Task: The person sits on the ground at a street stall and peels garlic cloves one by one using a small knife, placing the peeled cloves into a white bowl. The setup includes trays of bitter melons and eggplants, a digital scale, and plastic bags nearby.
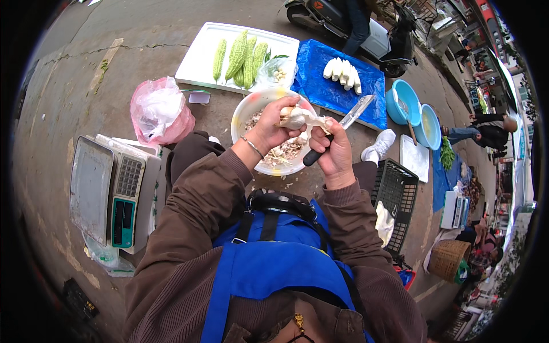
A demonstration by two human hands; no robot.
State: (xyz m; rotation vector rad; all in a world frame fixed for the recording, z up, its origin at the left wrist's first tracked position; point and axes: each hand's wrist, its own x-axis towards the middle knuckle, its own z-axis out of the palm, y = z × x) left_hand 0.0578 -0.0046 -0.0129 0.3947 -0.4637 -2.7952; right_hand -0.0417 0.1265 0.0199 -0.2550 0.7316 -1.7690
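Observation:
My left hand (272,124) holds a garlic bulb (292,118) above a large plastic basin (238,145). A kitchen knife (357,110) with a black handle rests in the fist of my right hand (333,154), its blade pointing up and to the right. Between that hand's thumb and forefinger is a strip of pale garlic skin (319,123) reaching toward the bulb. Loose papery skins and some garlic (296,143) lie inside the basin, partly hidden by my hands.
Bitter melons (237,55) and a clear bag of garlic cloves (279,75) sit on a white foam board (197,64). Peeled white stalks (343,73) lie on blue plastic (313,55). A digital scale (128,188) and pink bag (161,111) stand left; a black crate (396,201) and blue basins (403,96) right.

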